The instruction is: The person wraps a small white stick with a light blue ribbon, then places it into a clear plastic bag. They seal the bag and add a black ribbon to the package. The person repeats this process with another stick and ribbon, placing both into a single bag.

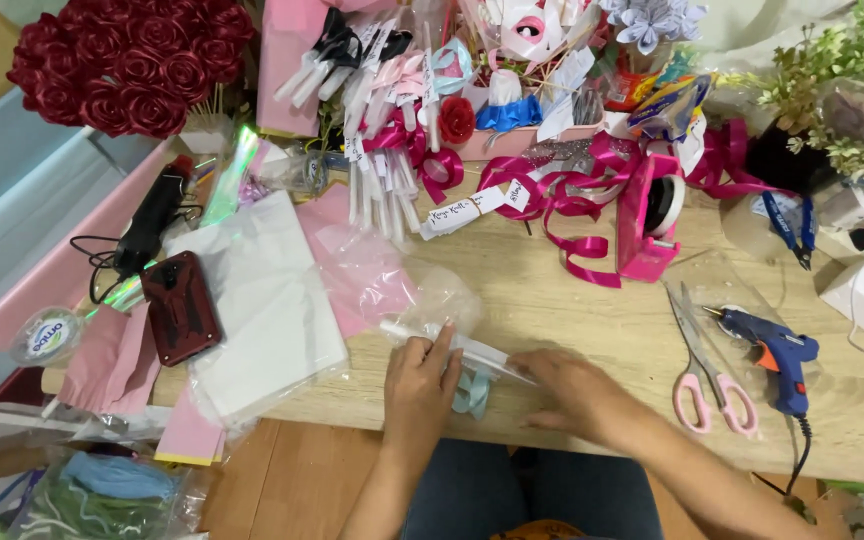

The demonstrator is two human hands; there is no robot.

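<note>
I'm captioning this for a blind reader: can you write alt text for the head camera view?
Two bare hands, left hand and right hand, press a clear wrapped stick with a pale blue ribbon onto a wooden table. Pink-handled scissors, a blue glue gun, magenta ribbon and red fabric roses surround them.

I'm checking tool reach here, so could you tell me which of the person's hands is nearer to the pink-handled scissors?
The right hand. It rests on the wooden table just left of the pink-handled scissors. The left hand lies further left, beyond the right one, on the clear-wrapped white stick.
</note>
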